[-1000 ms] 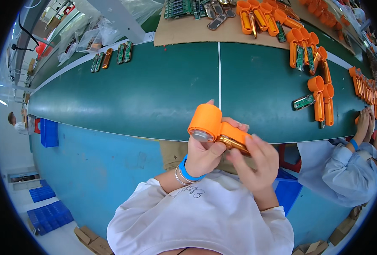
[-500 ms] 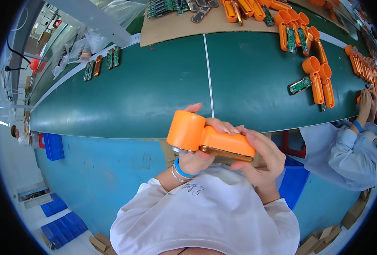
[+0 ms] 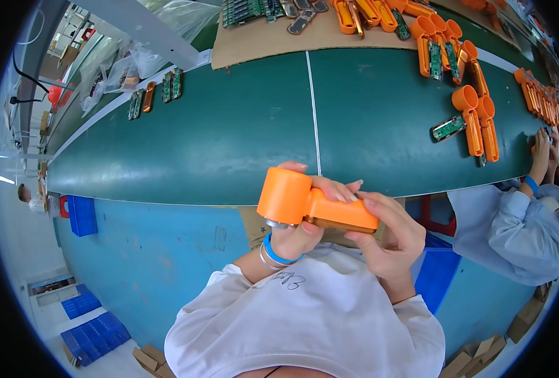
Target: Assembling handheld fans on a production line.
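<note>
I hold one orange handheld device (image 3: 311, 205) in both hands, raised above the near edge of a green conveyor belt (image 3: 229, 145). My left hand (image 3: 305, 230) wraps under its round head; my right hand (image 3: 390, 236) clasps the flat handle from below and behind. Both grips are closed on it. My guess is that the smooth shell could slip and drop to the blue floor, since nothing supports it but my fingers. Further along the belt lie two similar orange shells (image 3: 478, 120) beside one green circuit board (image 3: 448, 128), with more orange parts, too crowded to count, on cardboard (image 3: 260, 41). A co-worker's hands (image 3: 544, 151) rest at the right
</note>
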The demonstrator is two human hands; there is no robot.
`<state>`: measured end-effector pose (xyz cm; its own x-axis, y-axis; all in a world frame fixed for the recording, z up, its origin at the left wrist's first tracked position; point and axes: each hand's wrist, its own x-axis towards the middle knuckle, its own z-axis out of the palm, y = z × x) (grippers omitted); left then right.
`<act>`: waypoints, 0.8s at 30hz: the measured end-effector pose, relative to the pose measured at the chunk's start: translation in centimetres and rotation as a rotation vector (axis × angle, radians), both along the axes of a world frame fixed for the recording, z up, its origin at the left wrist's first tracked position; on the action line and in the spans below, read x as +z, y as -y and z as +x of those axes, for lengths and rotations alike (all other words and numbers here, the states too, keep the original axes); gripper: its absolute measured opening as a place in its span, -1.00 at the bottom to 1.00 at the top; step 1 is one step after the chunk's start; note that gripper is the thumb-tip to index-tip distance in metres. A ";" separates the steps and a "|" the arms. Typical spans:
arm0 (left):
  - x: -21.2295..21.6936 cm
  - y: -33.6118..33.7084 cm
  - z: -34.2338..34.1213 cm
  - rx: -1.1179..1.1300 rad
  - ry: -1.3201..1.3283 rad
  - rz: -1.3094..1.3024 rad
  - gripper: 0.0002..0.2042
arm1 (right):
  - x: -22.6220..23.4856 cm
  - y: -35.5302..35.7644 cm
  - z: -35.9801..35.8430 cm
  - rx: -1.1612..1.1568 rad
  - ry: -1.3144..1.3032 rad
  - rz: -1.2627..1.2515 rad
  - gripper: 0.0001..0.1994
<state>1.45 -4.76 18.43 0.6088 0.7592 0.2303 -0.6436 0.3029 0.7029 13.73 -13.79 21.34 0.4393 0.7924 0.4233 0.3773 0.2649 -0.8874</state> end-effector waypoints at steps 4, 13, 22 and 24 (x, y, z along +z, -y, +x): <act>-0.6 -0.5 0.0 -0.017 0.048 0.028 -0.27 | -0.7 0.0 -0.1 0.009 -0.005 -0.032 -0.57; 1.6 -0.3 0.9 -0.195 -0.380 -0.104 -0.43 | -3.8 -0.4 -1.6 -0.257 0.119 -0.207 -0.69; 2.6 -0.1 -0.6 -0.071 -0.636 0.364 -0.44 | -3.4 -0.7 0.9 0.170 -0.882 0.215 -0.38; 3.2 -0.2 -0.6 0.030 -0.681 0.651 -0.48 | -3.8 -0.5 0.9 0.191 -0.908 0.234 -0.39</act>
<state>0.82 -4.54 21.64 0.7511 0.6237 0.2165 -0.0328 -0.2922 0.9558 14.62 -13.26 17.55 0.5501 0.8230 0.1415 -0.4968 0.4587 -0.7367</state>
